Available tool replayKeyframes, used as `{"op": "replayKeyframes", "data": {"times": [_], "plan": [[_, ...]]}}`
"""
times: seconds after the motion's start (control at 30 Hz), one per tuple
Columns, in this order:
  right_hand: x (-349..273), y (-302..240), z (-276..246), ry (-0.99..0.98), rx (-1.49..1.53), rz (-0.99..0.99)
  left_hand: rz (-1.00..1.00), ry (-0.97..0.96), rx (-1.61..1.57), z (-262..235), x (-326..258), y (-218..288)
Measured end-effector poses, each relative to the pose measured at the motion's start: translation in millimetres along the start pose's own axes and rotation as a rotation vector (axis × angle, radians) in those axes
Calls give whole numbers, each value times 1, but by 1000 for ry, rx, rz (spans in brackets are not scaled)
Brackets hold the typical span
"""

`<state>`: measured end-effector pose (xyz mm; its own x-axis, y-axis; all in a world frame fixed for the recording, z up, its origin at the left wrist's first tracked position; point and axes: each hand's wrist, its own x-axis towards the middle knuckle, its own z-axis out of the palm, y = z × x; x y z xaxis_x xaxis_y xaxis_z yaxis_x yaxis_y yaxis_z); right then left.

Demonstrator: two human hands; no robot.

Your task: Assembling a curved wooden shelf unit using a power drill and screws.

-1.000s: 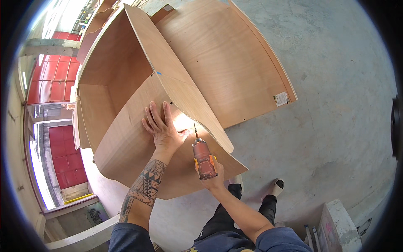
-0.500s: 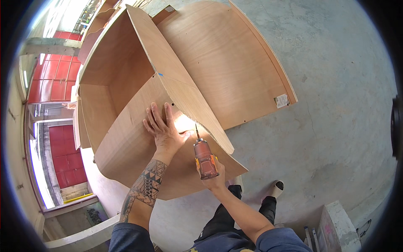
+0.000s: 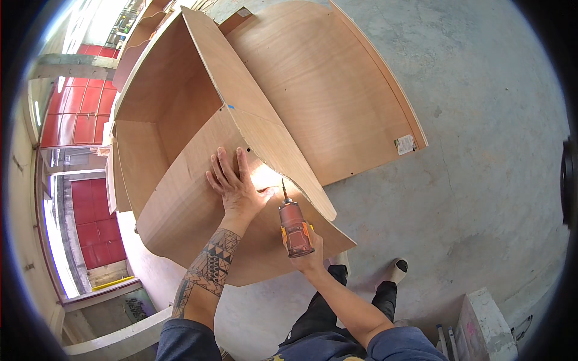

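Note:
A red power drill [image 3: 295,228] is gripped in my right hand [image 3: 312,256], its thin bit pointing away from me at the edge of a plywood panel [image 3: 180,210]. The drill's lamp throws a bright patch on the wood around the bit tip. Whether the tip has entered the wood I cannot tell. My left hand [image 3: 235,186] lies flat on the same panel, fingers spread, just left of the bit. A long plywood board [image 3: 265,120] meets the panel along its right edge, with a blue mark near the corner. Dark holes dot the panel near that edge.
Beyond the long board a broad plywood sheet [image 3: 331,96] with a raised rim lies on the concrete floor [image 3: 469,180]. A concrete block [image 3: 484,328] stands at the lower right. Red doors [image 3: 96,222] are at the left. My feet are just below the panel's right corner.

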<state>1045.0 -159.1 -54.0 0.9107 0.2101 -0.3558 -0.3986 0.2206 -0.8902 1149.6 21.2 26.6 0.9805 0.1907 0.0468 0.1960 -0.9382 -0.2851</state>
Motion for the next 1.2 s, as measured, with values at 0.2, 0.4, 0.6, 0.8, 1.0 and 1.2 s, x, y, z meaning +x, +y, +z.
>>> {"op": "replayKeyframes", "data": {"times": [0.2, 0.4, 0.6, 0.8, 1.0, 1.2], "plan": [[-3, -9, 1, -34, 172, 115, -20, -20, 14, 1, -2, -6], [-1, 8, -1, -16, 76, 29, 3, 8, 3, 3, 1, 0], [-2, -6, 4, -8, 547, 337, -6, 3, 10, 3, -3, -6], [-1, -24, -2, -56, -163, -25, -11, 15, -17, 1, -2, -2], [0, -4, 5, 16, -57, -17, 1, 20, -20, 3, -1, -2], [-1, -11, 5, -3, -81, -97, 10, 34, -28, 3, -3, -5]]}}
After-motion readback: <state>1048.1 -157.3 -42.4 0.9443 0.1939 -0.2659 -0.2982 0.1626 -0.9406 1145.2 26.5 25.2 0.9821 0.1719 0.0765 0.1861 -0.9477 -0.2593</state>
